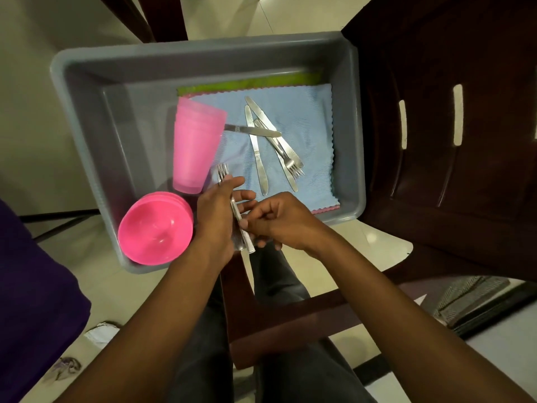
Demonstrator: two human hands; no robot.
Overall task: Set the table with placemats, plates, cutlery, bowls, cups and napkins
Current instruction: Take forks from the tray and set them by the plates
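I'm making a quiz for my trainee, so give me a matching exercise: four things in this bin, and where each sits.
Things:
1 pink cups
2 pink bowls
3 knives
4 forks

Places:
A in the left hand
B loose on the blue cloth
C grey bin's near left corner
D stacked, left of the cloth

Pairs: 1-D, 2-C, 3-B, 4-A

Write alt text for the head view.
Two hands hold forks over a grey bin: the left hand grips the forks, the right hand pinches their handles. Inside lie pink cups, pink bowls, knives on a blue cloth.
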